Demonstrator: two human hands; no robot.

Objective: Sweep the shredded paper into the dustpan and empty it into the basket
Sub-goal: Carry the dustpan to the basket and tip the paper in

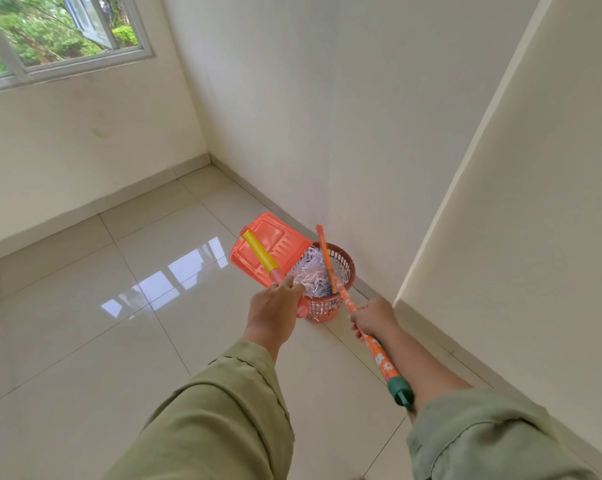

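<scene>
dustpan (270, 251) tipped over basket (327, 308) so shredded paper (311, 277) slides in, left hand (275, 306) grip closed round its handle, right hand (372, 317) grip clasping broom (361, 327) clear.

No readable text, labels, brands or numbers anywhere, only a white flower print, no lettering, on the orange broom handle (379, 355)
</scene>
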